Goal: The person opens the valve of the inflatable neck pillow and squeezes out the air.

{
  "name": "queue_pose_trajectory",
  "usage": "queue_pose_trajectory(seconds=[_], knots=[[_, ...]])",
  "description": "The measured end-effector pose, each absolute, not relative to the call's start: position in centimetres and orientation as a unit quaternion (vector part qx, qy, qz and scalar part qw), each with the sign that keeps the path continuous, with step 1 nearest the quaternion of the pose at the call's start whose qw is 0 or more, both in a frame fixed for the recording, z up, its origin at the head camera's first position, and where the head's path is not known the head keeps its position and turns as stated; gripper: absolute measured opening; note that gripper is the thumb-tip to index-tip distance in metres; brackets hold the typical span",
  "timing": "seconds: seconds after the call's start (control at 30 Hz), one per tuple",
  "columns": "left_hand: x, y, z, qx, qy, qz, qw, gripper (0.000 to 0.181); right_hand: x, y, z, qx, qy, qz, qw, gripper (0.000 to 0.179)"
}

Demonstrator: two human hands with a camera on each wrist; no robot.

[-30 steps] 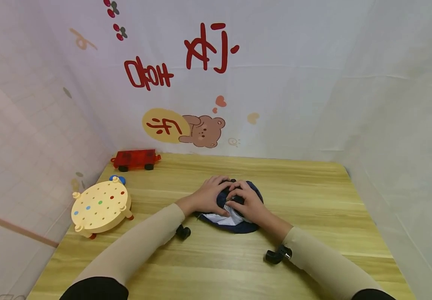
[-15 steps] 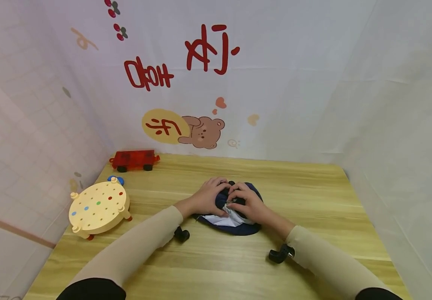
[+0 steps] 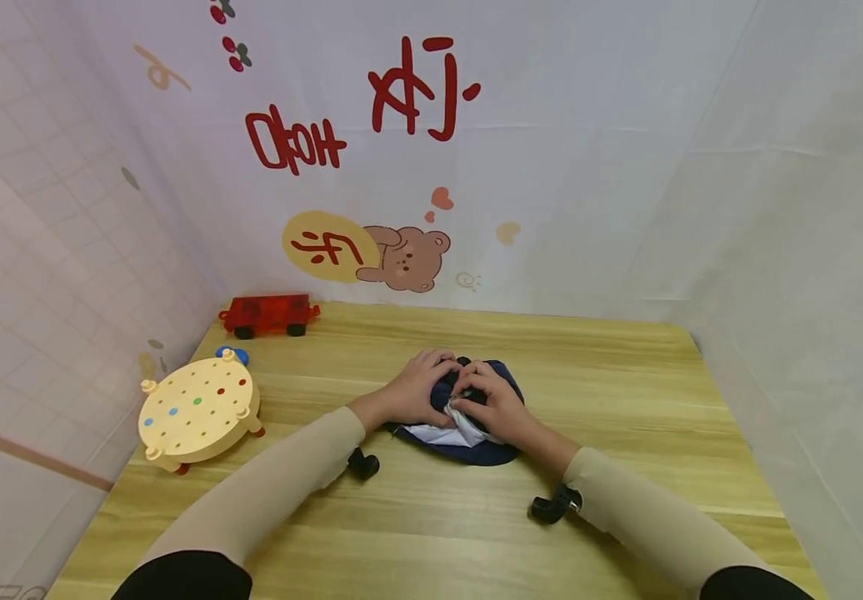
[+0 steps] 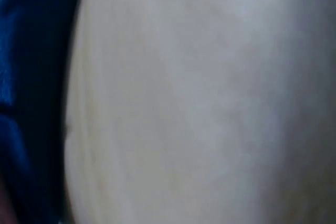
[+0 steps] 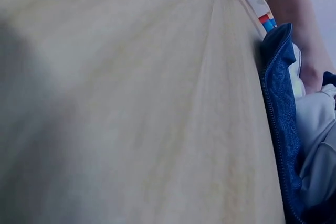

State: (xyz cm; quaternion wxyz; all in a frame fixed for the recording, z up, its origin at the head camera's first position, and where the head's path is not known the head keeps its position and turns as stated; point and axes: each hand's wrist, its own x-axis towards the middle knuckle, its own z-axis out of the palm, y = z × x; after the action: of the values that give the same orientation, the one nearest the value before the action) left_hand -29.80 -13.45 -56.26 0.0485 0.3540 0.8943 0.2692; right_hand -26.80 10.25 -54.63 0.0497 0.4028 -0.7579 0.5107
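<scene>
A navy denim zip pouch (image 3: 469,454) with white lining (image 3: 461,432) lies spread at the middle of the table, its lining folded outward. My left hand (image 3: 412,393) grips the pouch's left side, fingers curved over the far edge and thumb on the near side. From the right, my right hand (image 3: 502,408) pinches the bunched cloth at the middle, thumb and fingertips close to the left hand's. Dark parts under the fingers are mostly hidden. Zipper teeth run along the rim of the pouch (image 5: 283,124) in the right wrist view. The left wrist view catches only blue cloth (image 4: 31,77) beside the tabletop.
At the left of the wooden table (image 3: 431,533) a cream round toy (image 3: 199,408) with colored dots and peg legs stands near a blue piece (image 3: 232,356). Behind it sits a red wheeled toy wagon (image 3: 270,315). White printed cloth (image 3: 551,167) walls the back and sides.
Both hands stay at the pouch with only slight finger movement, and the white lining between them shifts a little. The whole view drifts slightly with the head.
</scene>
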Motion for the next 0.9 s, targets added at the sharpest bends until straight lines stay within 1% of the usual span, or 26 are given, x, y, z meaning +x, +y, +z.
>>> queue_pose_trajectory(seconds=[0.2,0.3,0.47,0.73,0.9], knots=[[-29.6,-13.7,-56.4,0.358,0.889,0.279,0.06,0.095,-27.2,10.1,-55.5,0.382,-0.765,0.516,0.046,0.015],[-29.3,-13.4,-56.5,0.353,0.89,0.285,0.052,0.096,-27.0,9.8,-55.5,0.373,-0.767,0.52,0.051,0.015],[-29.1,-13.0,-56.4,0.344,0.895,0.284,0.036,0.1,-26.5,9.5,-54.9,0.368,-0.759,0.532,0.075,0.016],[-29.5,-12.8,-56.6,0.347,0.894,0.283,0.023,0.091,-26.7,9.3,-54.9,0.374,-0.752,0.537,0.077,0.017],[-29.9,-12.6,-56.8,0.349,0.893,0.284,0.024,0.088,-26.8,9.2,-54.8,0.377,-0.752,0.535,0.075,0.016]])
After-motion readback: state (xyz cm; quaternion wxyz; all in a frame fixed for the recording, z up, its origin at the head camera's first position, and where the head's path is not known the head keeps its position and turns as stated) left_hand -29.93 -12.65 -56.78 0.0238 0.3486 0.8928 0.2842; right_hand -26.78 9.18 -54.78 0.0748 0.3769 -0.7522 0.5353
